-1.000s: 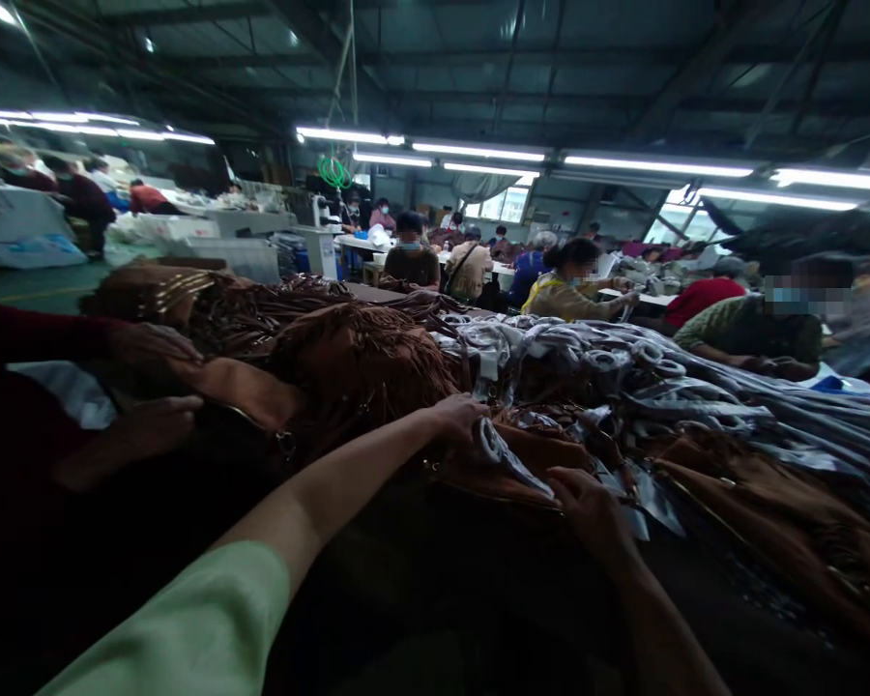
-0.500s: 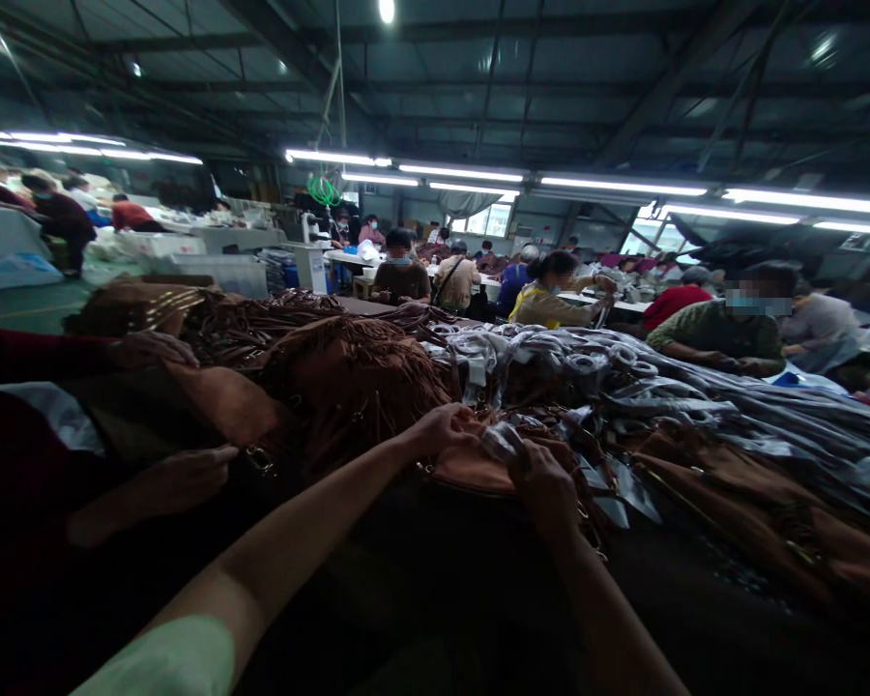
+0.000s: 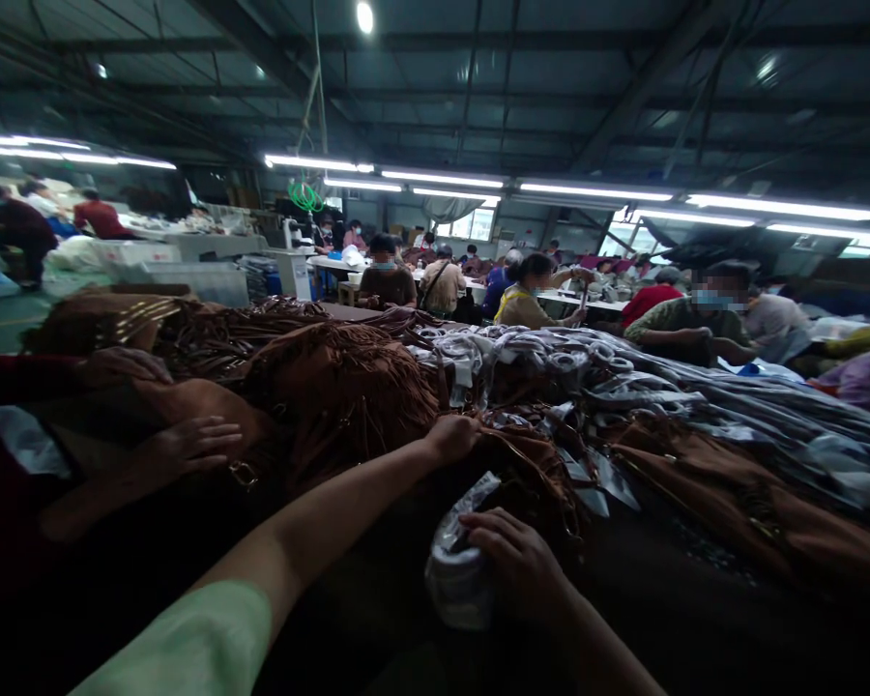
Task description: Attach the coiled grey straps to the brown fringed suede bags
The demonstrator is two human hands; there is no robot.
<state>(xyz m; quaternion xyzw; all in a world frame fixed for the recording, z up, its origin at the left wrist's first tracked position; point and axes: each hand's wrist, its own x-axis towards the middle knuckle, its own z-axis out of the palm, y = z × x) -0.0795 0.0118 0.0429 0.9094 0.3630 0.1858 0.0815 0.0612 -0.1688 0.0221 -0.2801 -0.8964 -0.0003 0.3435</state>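
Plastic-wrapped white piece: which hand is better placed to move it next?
Probably the right hand: its fingers lie against the plastic-wrapped white piece, though its thumb is hidden. The left hand is farther off, pinching the edge of a brown bag.

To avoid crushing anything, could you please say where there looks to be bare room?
Possibly the dark strip between the right hand and rightmost brown bag, though dimness hides detail; beyond, a fringed brown bag and pale wrapped straps lie crowded.
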